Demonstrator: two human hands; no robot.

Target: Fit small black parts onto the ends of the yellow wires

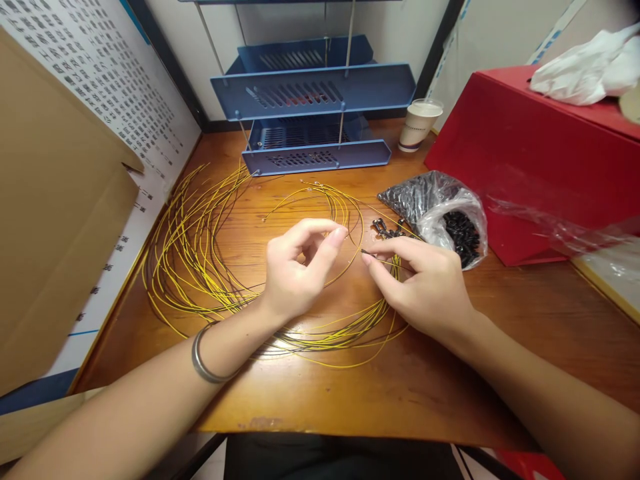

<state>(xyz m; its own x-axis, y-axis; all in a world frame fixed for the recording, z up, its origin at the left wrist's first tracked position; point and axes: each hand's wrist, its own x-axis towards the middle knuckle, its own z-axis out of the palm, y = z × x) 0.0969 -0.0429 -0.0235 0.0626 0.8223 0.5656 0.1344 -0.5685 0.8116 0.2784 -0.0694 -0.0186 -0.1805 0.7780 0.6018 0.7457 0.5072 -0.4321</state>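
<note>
My right hand pinches a small black piece between thumb and forefinger, and a thin yellow wire runs under the fingers. Just to its left, my left hand has thumb and forefinger pressed together; what they hold, if anything, is too small to see. Beneath both hands lies a loop of yellow and black wires, partly hidden by the hands. Loose small black parts lie just beyond my right hand, beside an open clear plastic bag filled with similar black pieces.
A larger coil of yellow and black wires spreads over the table's left side. Blue tiered racks stand at the back, with a paper cup beside them. A red box borders the right, cardboard the left.
</note>
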